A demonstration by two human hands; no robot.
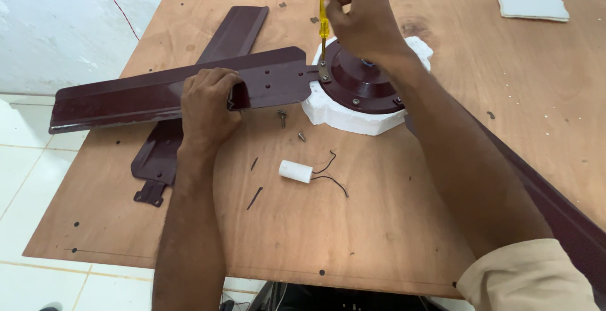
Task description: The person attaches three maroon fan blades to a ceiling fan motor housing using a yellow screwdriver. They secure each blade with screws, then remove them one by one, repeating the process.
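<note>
A: What lies nearest the desk's front edge?

B: A small white cylinder part with two black wires, toward the middle, with two loose screws just beyond it. To its left a spare maroon fan blade runs from the near left side toward the far edge.

A: And the left hand?

B: Its grip is pressed around the edge of another maroon fan blade, which lies across the spare one and reaches out past the desk's left edge.

A: Where does that blade end?

B: At the maroon fan motor, which sits in a white foam block in the middle of the desk.

A: The right hand?

B: Its grip pinches a yellow-handled screwdriver, held upright, tip down on the blade's bracket at the motor's rim.

A: Anything farther?

B: A folded white cloth near the far right corner.
</note>
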